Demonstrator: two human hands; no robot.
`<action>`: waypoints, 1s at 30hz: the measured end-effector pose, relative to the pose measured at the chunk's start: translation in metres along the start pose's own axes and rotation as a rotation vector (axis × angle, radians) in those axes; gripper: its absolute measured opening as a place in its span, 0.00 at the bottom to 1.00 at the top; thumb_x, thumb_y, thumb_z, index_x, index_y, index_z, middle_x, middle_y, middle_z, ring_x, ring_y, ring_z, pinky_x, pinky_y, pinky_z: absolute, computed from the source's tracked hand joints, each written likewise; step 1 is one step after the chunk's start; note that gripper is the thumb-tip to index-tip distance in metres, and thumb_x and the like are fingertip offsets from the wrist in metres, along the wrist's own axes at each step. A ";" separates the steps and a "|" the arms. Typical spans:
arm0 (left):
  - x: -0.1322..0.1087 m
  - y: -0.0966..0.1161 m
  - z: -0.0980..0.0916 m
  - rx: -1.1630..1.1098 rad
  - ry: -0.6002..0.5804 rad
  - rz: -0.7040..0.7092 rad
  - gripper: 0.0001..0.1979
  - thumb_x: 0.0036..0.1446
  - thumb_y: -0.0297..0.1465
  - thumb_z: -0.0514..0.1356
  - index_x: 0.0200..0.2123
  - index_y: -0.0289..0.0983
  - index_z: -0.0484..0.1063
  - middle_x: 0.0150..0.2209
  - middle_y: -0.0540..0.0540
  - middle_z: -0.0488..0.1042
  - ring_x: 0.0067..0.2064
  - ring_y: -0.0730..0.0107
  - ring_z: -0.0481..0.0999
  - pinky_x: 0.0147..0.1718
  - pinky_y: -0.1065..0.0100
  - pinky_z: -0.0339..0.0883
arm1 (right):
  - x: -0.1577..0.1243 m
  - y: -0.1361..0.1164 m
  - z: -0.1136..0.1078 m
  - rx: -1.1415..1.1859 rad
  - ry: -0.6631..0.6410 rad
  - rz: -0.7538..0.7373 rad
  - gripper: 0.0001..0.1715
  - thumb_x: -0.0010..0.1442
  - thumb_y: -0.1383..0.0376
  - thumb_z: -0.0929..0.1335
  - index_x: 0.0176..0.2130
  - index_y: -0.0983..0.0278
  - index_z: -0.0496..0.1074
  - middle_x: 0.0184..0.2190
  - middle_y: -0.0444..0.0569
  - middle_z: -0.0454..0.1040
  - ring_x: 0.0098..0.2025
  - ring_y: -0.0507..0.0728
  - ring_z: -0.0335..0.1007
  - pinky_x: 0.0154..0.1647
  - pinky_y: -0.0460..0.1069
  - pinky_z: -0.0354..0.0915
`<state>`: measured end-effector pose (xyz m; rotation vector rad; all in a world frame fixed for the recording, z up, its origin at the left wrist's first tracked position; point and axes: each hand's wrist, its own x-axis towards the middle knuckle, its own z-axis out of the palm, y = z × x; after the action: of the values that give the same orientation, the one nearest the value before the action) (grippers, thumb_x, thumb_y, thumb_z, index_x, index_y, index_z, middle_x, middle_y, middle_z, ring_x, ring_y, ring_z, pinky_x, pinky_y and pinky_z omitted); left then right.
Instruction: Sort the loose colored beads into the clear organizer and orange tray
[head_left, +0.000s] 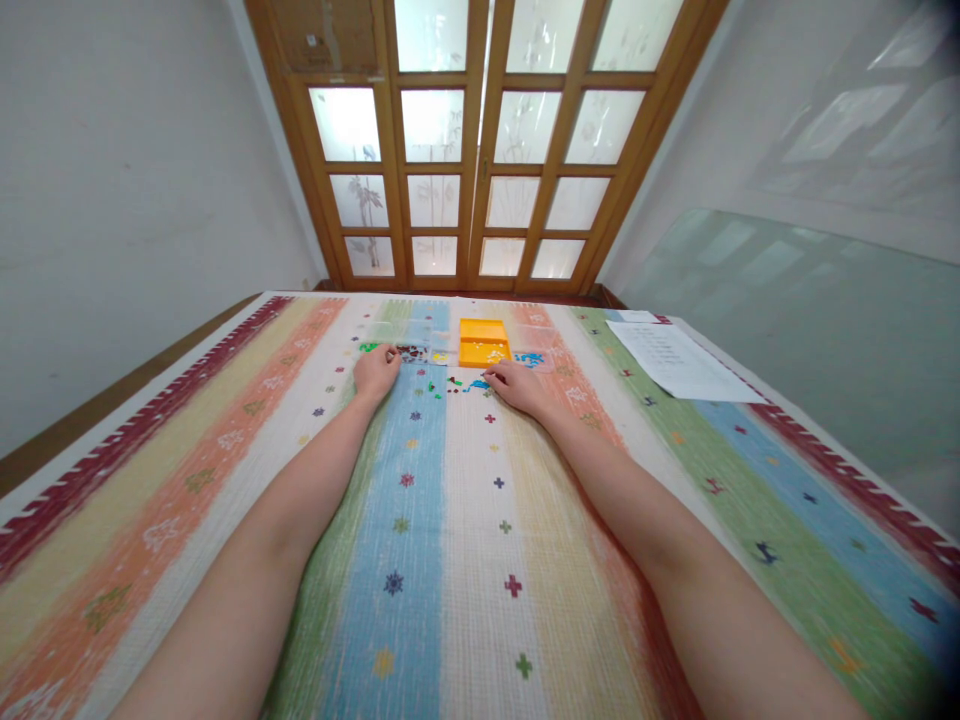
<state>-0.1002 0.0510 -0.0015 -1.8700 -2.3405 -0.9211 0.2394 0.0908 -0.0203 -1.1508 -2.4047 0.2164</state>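
Note:
My left hand rests at the left end of the small pieces, its fingertips pinched together beside a pile of dark brown pieces. Whatever is between those fingertips is too small to make out. Green pieces lie just behind that hand. Farther right, my right hand has its thumb and fingers drawn together next to loose blue pieces; I cannot make out what they hold. An open orange box stands between and beyond both hands, with pale pieces in its near half.
Yellow pieces lie left of the box, and another blue pile lies to its right. Scattered green bits are in front. Printed paper sheets lie at the right on the striped tablecloth. Glass-paned doors stand behind.

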 end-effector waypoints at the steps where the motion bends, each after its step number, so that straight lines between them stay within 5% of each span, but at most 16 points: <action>1: 0.001 -0.002 0.000 -0.026 0.005 -0.007 0.13 0.64 0.36 0.56 0.44 0.41 0.80 0.38 0.44 0.82 0.41 0.57 0.79 0.38 0.64 0.65 | 0.000 0.000 0.000 -0.001 -0.002 0.001 0.16 0.74 0.58 0.64 0.46 0.61 0.80 0.44 0.53 0.80 0.46 0.59 0.74 0.48 0.51 0.65; 11: 0.021 -0.019 0.002 -0.068 -0.032 0.020 0.17 0.64 0.39 0.56 0.48 0.41 0.81 0.34 0.45 0.81 0.39 0.58 0.77 0.38 0.65 0.65 | 0.000 0.001 0.003 -0.011 -0.012 -0.001 0.15 0.74 0.59 0.64 0.46 0.61 0.79 0.45 0.52 0.80 0.47 0.58 0.74 0.49 0.49 0.64; 18: 0.016 -0.013 0.001 0.040 -0.052 0.022 0.19 0.67 0.39 0.53 0.52 0.41 0.80 0.42 0.41 0.82 0.45 0.55 0.78 0.44 0.63 0.67 | 0.000 0.000 0.004 -0.005 -0.007 0.016 0.15 0.74 0.59 0.64 0.46 0.60 0.80 0.45 0.52 0.80 0.47 0.58 0.74 0.49 0.49 0.64; 30: 0.005 0.002 -0.009 -0.021 -0.152 0.100 0.18 0.68 0.36 0.52 0.51 0.39 0.80 0.38 0.44 0.82 0.41 0.61 0.78 0.42 0.66 0.67 | 0.001 -0.002 0.001 -0.018 -0.035 0.029 0.17 0.74 0.57 0.64 0.47 0.60 0.80 0.45 0.53 0.80 0.48 0.59 0.74 0.51 0.51 0.65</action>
<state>-0.1033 0.0513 0.0084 -2.1143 -2.3001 -0.8249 0.2374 0.0901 -0.0204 -1.2004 -2.4258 0.2270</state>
